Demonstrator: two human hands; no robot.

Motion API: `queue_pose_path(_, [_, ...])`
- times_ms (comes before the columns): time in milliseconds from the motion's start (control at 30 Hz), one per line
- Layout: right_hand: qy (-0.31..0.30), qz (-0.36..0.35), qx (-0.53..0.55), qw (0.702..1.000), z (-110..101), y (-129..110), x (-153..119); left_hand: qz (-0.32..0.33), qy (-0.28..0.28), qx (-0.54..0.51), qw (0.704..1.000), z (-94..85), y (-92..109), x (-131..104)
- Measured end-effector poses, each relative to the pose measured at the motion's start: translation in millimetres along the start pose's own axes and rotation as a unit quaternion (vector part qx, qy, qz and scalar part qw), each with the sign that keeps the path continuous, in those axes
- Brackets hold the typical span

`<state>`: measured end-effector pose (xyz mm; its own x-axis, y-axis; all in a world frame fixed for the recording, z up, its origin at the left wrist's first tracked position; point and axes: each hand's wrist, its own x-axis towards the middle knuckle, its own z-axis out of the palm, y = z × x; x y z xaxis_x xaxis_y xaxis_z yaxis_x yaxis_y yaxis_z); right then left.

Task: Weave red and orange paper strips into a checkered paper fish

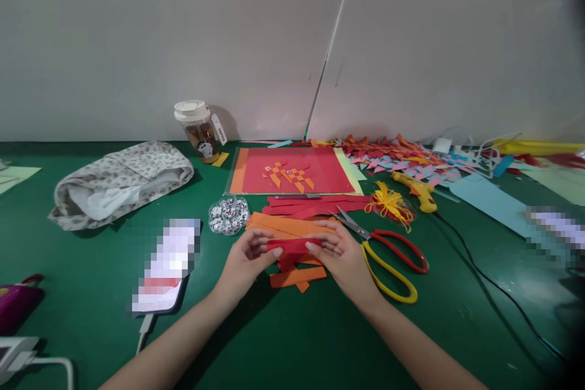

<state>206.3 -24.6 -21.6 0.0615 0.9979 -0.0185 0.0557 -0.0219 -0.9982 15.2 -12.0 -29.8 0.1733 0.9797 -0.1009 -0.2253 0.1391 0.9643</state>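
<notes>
Between both hands is a red paper strip (295,246), held level above the table. My left hand (250,259) pinches its left end, thumb in front. The right end is pinched by my right hand (337,254) in the same way. Orange paper strips (278,223) lie just behind the fingers, and shorter orange pieces (297,277) lie below the held strip. Right beside my right hand rest scissors (388,256) with one red and one yellow handle, blades apart. A clear dish of googly eyes (228,216) sits behind my left hand.
Two woven orange paper fish (290,175) lie on red sheets (320,164) at the back. A yellow glue gun (418,192) trails a black cord rightward. Yellow thread (390,204) lies near it. A phone (167,268), cloth bag (123,183) and coffee cup (198,131) occupy the left.
</notes>
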Motion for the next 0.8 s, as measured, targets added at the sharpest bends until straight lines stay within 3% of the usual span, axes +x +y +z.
queue_pose_path(400, [0.050,-0.020,-0.021,0.998,2.3,-3.3,-0.5,-0.016,0.045,0.007,0.999,-1.2,1.7,-0.8])
queue_pose_path(800, [0.068,-0.018,-0.006,0.998,1.9,-5.9,-0.4,-0.042,0.029,-0.005,0.999,-1.2,2.9,-0.7])
